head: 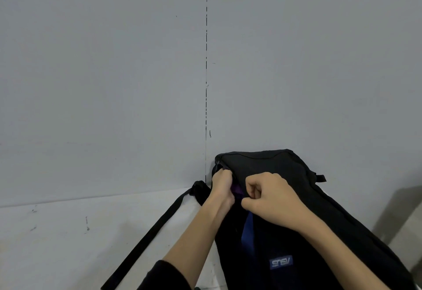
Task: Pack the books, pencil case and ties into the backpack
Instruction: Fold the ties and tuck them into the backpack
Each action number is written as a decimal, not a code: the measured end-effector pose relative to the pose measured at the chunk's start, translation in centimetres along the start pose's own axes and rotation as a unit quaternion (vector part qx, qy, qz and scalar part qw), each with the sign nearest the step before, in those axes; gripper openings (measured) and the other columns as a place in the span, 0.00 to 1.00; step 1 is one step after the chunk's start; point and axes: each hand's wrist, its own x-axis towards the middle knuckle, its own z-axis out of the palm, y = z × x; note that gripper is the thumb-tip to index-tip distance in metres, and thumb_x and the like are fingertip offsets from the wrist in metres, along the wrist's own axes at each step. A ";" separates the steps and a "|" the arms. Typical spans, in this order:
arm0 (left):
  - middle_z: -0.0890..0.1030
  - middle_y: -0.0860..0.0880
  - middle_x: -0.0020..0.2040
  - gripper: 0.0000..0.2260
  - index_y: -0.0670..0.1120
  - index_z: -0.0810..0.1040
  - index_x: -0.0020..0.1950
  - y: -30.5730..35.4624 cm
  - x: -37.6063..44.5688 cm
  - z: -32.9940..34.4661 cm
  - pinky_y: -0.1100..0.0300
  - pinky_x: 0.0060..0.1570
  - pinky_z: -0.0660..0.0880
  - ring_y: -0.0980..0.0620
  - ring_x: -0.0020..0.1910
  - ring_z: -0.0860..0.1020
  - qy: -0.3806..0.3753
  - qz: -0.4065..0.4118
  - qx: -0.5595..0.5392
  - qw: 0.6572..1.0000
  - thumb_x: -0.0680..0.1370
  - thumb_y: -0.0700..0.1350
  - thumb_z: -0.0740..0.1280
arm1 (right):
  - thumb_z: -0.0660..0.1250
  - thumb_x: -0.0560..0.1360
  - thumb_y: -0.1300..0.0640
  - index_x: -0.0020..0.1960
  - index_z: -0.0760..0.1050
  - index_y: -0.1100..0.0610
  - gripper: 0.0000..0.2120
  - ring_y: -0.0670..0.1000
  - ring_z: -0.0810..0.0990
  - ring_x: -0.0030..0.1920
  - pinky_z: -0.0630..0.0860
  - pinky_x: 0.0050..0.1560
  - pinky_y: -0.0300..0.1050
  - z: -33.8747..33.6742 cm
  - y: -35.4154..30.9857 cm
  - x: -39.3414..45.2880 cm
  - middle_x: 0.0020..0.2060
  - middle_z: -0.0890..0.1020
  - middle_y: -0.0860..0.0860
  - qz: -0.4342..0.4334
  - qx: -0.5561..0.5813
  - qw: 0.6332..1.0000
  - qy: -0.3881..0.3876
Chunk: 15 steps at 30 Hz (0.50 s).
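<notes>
Backpack (296, 209) lay soft and floppy on worktop (68, 244) against wall (114, 84), left hand (222, 187) gripping its opening edge, right hand (271, 198) pinching fabric beside it, probably best held there.

You face a pale grey wall (102, 72) split by a dark vertical seam (206, 84) running down to the white surface (68, 239). That surface carries a few small dark scuffs (87, 223) on your left. At the far right edge sits a blurred grey shape (404, 225), perhaps a shadow.
</notes>
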 end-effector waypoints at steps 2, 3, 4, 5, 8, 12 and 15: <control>0.67 0.48 0.27 0.15 0.44 0.68 0.32 -0.3 0.5 0.4 0.70 0.18 0.62 0.53 0.26 0.65 0.028 0.028 0.027 0.999 0.76 0.31 0.54 | 0.67 0.65 0.56 0.29 0.64 0.54 0.12 0.49 0.71 0.33 0.69 0.36 0.43 0.3 -0.1 -0.2 0.26 0.72 0.48 -0.008 -0.007 1.000 -0.004; 0.68 0.47 0.28 0.13 0.42 0.71 0.34 -0.5 0.9 0.5 0.70 0.17 0.62 0.53 0.27 0.65 0.042 0.045 0.042 0.997 0.76 0.31 0.54 | 0.67 0.66 0.56 0.30 0.64 0.54 0.12 0.49 0.72 0.33 0.69 0.36 0.43 0.3 0.0 -0.2 0.27 0.73 0.48 -0.006 -0.005 1.000 -0.006; 0.69 0.47 0.29 0.11 0.40 0.73 0.38 -0.7 1.2 0.4 0.70 0.18 0.62 0.53 0.27 0.66 0.052 0.060 0.055 0.995 0.76 0.32 0.55 | 0.67 0.66 0.56 0.30 0.64 0.54 0.12 0.49 0.71 0.33 0.69 0.36 0.42 0.3 0.1 -0.2 0.27 0.73 0.47 -0.002 0.003 1.000 -0.009; 0.70 0.47 0.30 0.10 0.39 0.76 0.43 -0.9 1.4 0.4 0.69 0.19 0.64 0.53 0.28 0.67 0.057 0.072 0.070 0.993 0.76 0.32 0.56 | 0.67 0.66 0.56 0.30 0.65 0.53 0.12 0.48 0.70 0.32 0.69 0.36 0.42 0.2 0.2 -0.2 0.27 0.72 0.47 0.002 0.013 1.000 -0.013; 0.76 0.47 0.34 0.08 0.41 0.78 0.47 -1.0 1.2 -0.5 0.62 0.32 0.71 0.52 0.33 0.73 0.009 0.091 0.157 0.983 0.76 0.35 0.59 | 0.68 0.66 0.57 0.29 0.65 0.53 0.13 0.46 0.68 0.31 0.70 0.37 0.43 0.0 0.5 -0.2 0.26 0.71 0.46 0.007 0.027 0.999 -0.028; 0.81 0.44 0.44 0.14 0.41 0.77 0.54 0.3 0.0 -3.0 0.60 0.40 0.79 0.49 0.42 0.79 -0.175 0.029 0.181 0.967 0.77 0.30 0.55 | 0.69 0.66 0.57 0.28 0.64 0.52 0.14 0.46 0.68 0.30 0.71 0.39 0.45 -0.5 0.4 -0.1 0.24 0.70 0.47 0.015 0.033 0.999 -0.040; 0.80 0.40 0.49 0.13 0.40 0.73 0.58 -0.1 -0.1 -3.8 0.60 0.39 0.80 0.47 0.43 0.80 -0.128 0.062 0.154 0.978 0.75 0.29 0.61 | 0.69 0.66 0.57 0.27 0.65 0.53 0.14 0.46 0.68 0.30 0.71 0.40 0.45 -0.9 0.3 0.0 0.24 0.71 0.47 0.020 0.029 0.998 -0.043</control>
